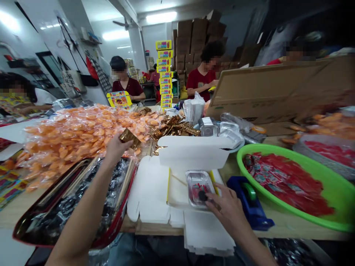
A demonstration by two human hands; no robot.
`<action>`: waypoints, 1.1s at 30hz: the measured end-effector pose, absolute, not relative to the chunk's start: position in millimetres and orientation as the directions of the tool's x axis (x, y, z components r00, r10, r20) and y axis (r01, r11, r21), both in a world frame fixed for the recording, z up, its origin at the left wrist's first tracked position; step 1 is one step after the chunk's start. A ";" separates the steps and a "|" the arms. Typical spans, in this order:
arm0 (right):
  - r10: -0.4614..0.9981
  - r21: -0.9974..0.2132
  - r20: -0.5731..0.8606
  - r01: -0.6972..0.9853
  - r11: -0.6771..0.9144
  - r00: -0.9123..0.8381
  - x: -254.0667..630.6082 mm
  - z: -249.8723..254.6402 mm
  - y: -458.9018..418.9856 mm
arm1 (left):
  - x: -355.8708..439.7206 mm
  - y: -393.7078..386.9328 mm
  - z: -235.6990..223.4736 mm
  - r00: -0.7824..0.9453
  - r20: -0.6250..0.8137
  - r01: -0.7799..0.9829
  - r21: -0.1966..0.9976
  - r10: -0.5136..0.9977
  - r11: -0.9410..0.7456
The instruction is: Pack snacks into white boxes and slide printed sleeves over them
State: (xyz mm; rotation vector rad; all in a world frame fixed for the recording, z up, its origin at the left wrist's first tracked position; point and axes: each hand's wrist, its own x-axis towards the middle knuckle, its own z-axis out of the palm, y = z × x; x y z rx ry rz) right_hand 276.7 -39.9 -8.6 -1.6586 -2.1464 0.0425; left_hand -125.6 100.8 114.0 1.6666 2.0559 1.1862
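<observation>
White cartons [206, 232], tape dispenser [249, 207], foil tray [198, 188]

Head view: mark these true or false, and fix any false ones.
1. The left hand holds a gold sachet. True.
2. The right hand is inside the green basin. False: it is at a small foil tray on a white card box, and the basin holds red sachets.
3. A blue tape dispenser sits to the right of the right hand. True.
4. The yellow boxes are laid out flat. False: they stand stacked in a tall column.
</observation>
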 end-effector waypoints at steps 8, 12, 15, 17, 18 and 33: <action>0.978 -0.253 0.200 0.962 0.102 -0.052 258.8 1.0 -27.8 | 13.7 24.7 94.4 0.258 -0.072 0.251 0.968 0.963 0.006; 0.967 -0.240 0.245 0.962 0.132 -0.071 261.6 -4.4 -26.6 | 71.1 38.3 40.2 0.366 -0.138 0.220 0.974 0.920 0.059; 0.961 -0.258 0.267 0.955 0.148 -0.077 264.7 -7.3 -28.1 | 81.1 48.5 15.9 0.351 -0.040 0.389 0.915 0.936 -0.106; 0.955 -0.310 0.286 0.935 0.173 -0.082 266.9 -9.6 -28.2 | 78.8 49.4 10.7 0.372 0.073 0.537 0.796 0.925 -0.279; 0.952 -0.340 0.296 0.921 0.188 -0.084 268.1 -11.2 -27.9 | 77.1 48.3 10.1 0.398 0.108 0.591 0.729 0.911 -0.345; 0.990 -0.375 0.104 0.918 0.127 -0.095 275.9 6.7 -22.8 | 85.4 27.7 20.8 0.643 -0.091 0.719 0.414 0.761 -0.558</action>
